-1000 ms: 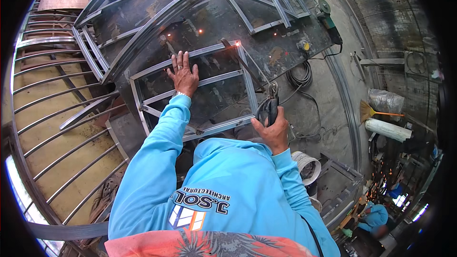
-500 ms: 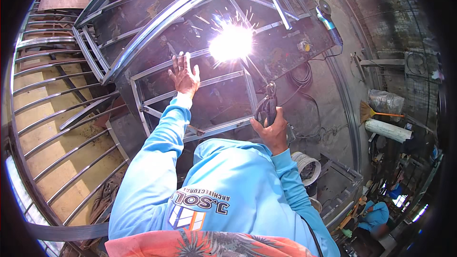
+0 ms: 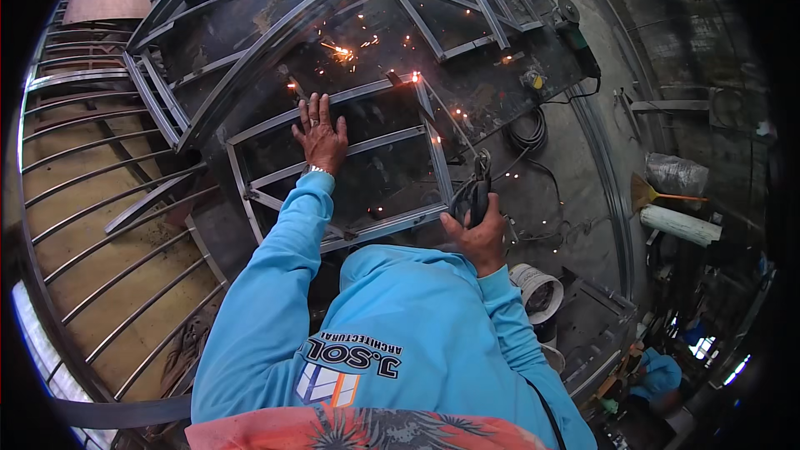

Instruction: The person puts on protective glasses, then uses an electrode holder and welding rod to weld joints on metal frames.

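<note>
The person wears a light-blue, long-sleeved shirt [image 3: 408, 300], a silvery wristband [image 3: 317, 170] and a coral leaf-patterned cloth [image 3: 258, 429].

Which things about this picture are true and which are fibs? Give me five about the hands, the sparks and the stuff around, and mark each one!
1. The right hand grips a black welding holder. True.
2. Both hands are gripping tools. False: the left hand grips none; its spread fingers lie over the metal frame.
3. Orange sparks show above the dark table. True.
4. There is a blue-handled broom. False: the broom has an orange handle.
5. A grinder lies near the table's right edge. True.
</note>
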Action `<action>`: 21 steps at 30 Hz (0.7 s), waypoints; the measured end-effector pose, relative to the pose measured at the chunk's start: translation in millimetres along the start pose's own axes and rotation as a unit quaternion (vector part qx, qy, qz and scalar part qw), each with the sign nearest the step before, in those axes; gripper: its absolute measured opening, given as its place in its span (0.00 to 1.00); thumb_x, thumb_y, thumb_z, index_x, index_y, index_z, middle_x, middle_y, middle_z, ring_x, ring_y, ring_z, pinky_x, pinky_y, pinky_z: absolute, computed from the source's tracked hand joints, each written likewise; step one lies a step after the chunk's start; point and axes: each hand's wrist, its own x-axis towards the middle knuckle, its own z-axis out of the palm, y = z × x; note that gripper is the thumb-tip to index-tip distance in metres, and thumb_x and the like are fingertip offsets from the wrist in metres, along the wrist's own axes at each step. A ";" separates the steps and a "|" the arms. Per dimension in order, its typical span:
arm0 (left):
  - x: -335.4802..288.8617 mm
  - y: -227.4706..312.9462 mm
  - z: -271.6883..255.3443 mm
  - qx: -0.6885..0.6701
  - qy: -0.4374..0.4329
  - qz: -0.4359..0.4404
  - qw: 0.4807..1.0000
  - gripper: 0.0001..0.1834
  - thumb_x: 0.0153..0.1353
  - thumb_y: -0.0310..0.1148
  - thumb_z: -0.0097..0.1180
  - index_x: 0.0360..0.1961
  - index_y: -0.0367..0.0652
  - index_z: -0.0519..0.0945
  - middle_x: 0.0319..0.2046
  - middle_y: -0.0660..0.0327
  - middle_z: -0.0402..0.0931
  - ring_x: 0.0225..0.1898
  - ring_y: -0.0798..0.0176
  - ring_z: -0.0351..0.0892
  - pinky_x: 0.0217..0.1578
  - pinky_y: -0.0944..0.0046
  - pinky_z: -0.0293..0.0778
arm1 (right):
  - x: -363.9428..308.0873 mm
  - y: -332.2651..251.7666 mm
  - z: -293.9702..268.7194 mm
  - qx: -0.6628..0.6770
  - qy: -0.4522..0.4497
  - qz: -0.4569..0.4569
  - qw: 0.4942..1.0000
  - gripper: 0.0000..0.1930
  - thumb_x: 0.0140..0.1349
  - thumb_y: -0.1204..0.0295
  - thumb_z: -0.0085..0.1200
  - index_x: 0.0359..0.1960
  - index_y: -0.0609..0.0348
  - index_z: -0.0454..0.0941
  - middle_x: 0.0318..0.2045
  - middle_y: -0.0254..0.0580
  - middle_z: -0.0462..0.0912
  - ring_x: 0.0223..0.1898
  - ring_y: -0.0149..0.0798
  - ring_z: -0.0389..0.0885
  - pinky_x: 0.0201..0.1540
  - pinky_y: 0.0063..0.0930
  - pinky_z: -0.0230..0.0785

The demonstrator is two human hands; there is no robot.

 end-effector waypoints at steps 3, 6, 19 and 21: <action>0.3 -1.0 1.7 0.004 -0.001 0.004 1.000 0.35 0.68 0.47 0.51 0.74 0.56 0.58 0.77 0.66 0.48 0.79 0.54 0.37 0.70 0.29 0.40 | 1.5 5.1 3.3 0.014 0.009 -0.019 1.000 0.28 0.47 0.56 0.75 0.38 0.58 0.71 0.22 0.39 0.79 0.23 0.39 0.82 0.29 0.34 0.74; 0.2 -2.8 3.7 0.007 0.003 0.006 1.000 0.34 0.68 0.46 0.52 0.73 0.55 0.58 0.77 0.65 0.49 0.79 0.53 0.37 0.70 0.27 0.41 | 2.1 6.2 3.8 0.003 0.008 -0.029 1.000 0.28 0.47 0.55 0.75 0.39 0.58 0.71 0.23 0.40 0.80 0.24 0.43 0.83 0.30 0.36 0.75; 0.0 -0.4 1.3 0.047 0.011 0.016 0.999 0.35 0.68 0.47 0.51 0.74 0.54 0.59 0.75 0.60 0.54 0.78 0.47 0.43 0.68 0.27 0.49 | 3.2 3.4 2.9 -0.013 -0.014 -0.009 1.000 0.29 0.48 0.54 0.75 0.39 0.56 0.69 0.21 0.39 0.79 0.21 0.39 0.82 0.27 0.35 0.75; -0.2 1.3 -0.2 0.046 0.012 0.018 0.999 0.35 0.68 0.47 0.51 0.74 0.54 0.58 0.75 0.60 0.54 0.78 0.47 0.43 0.68 0.28 0.49 | 3.6 2.0 2.5 -0.014 -0.015 -0.005 1.000 0.29 0.47 0.55 0.75 0.39 0.56 0.69 0.21 0.38 0.79 0.20 0.38 0.81 0.27 0.34 0.74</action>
